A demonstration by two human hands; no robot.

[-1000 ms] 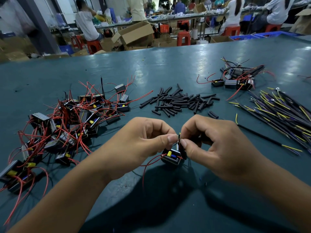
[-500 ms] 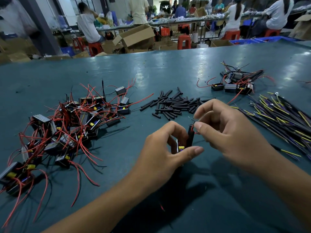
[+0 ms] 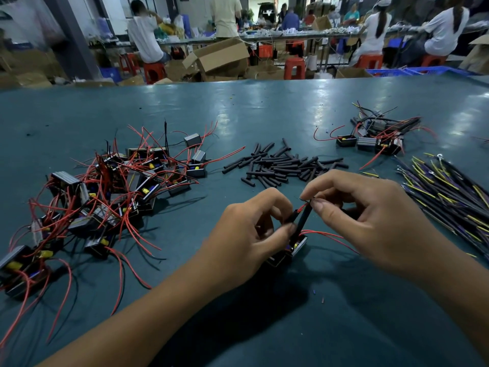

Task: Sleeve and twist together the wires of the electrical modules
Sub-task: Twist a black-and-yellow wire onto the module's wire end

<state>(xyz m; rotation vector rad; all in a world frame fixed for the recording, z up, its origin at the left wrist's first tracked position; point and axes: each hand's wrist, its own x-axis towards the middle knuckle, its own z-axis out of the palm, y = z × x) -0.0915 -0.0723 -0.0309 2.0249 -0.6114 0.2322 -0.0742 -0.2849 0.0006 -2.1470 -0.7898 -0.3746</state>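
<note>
A small black electrical module (image 3: 297,246) with yellow and blue parts hangs just above the green table (image 3: 238,107) between my hands. My left hand (image 3: 246,239) pinches a black sleeve (image 3: 303,219) that stands up from the module, a red wire showing at its top. My right hand (image 3: 365,221) pinches the wire ends at the sleeve's upper tip. A red lead (image 3: 333,238) trails right from the module.
A tangle of modules with red wires (image 3: 105,197) lies at the left. Loose black sleeves (image 3: 283,165) are piled behind my hands. Several sleeved modules (image 3: 375,139) sit at the back right, and a bundle of black-and-yellow wires (image 3: 449,197) lies at the right.
Both hands have risen and moved away from me with the module. The sleeve now stands upright between them, and my right hand has shifted to its top end.
</note>
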